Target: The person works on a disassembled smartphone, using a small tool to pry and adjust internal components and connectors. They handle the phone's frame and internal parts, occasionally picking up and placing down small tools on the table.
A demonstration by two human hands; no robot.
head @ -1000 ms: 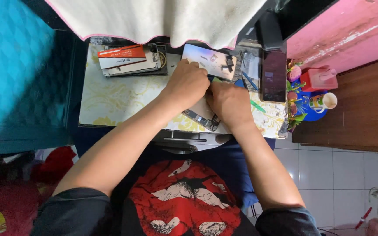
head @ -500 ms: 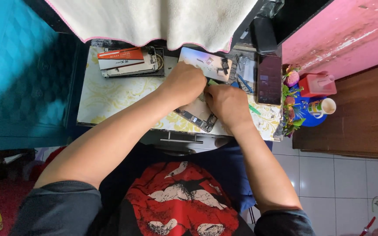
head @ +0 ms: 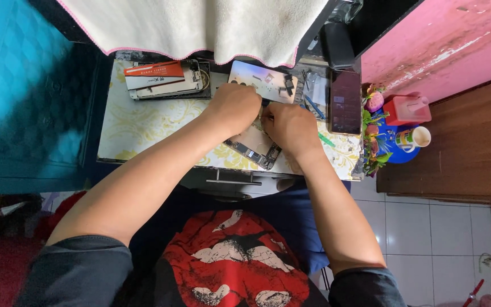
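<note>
Across the far edge of the tabletop (head: 143, 125) hung one white cloth (head: 200, 25). At the middle, near the front edge, lay one opened phone body (head: 254, 146), partly covered by two hands. One dark phone (head: 345, 102) lay toward the right edge. The left hand (head: 235, 108) and right hand (head: 291, 126) pressed together over the body; what each grip clenched could not be told.

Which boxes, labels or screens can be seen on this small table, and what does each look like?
Flat box: far left of the table, white with an orange-red band, stacked on others.
Dark phone: right side, upright black rectangle, screen dim.
Opened phone: under the left hand and right hand, pale inside, dark rim.
Mug: right of the table, white with a colourful printed wrap.
</note>
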